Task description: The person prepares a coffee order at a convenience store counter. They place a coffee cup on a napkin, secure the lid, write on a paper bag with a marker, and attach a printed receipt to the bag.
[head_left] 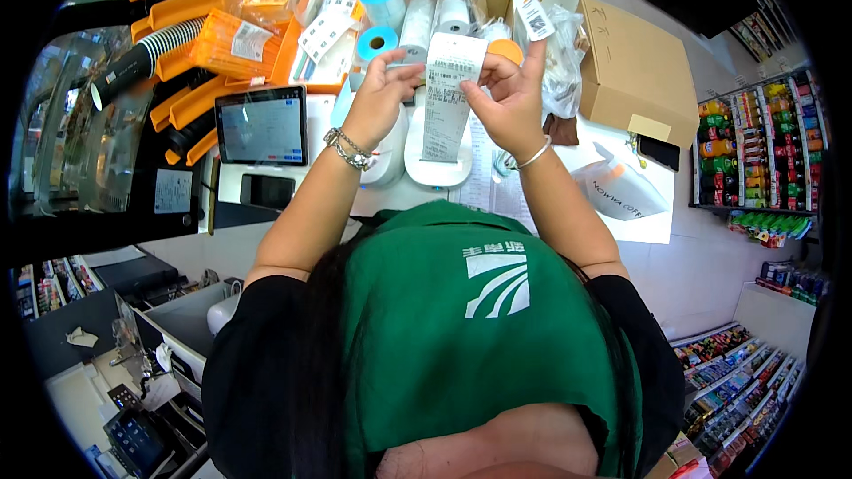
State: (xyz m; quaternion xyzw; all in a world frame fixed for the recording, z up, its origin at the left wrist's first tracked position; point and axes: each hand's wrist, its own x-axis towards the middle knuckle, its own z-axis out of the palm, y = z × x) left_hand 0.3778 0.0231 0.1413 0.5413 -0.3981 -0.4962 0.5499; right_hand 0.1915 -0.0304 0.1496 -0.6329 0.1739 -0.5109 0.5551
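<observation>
A long printed paper receipt (447, 100) hangs over the counter, its lower end in front of a white rounded device (438, 174). My right hand (507, 94) pinches the receipt's right edge between thumb and fingers. On that hand's raised index finger a white label strip (529, 8) with printed codes stands up. My left hand (386, 93) is at the receipt's left side, fingers apart and bent; whether a fingertip touches the paper is unclear. Behind the hands are blue-edged label rolls (381, 3) and a white paper roll (454, 16).
A tablet (261, 125) and a dark phone (267, 191) lie to the left, below orange dispensers (193, 46) with cups. At the right are a cardboard box (632, 66), a clear plastic bag (562, 60), a white paper bag (619, 186) and another dark phone (657, 153).
</observation>
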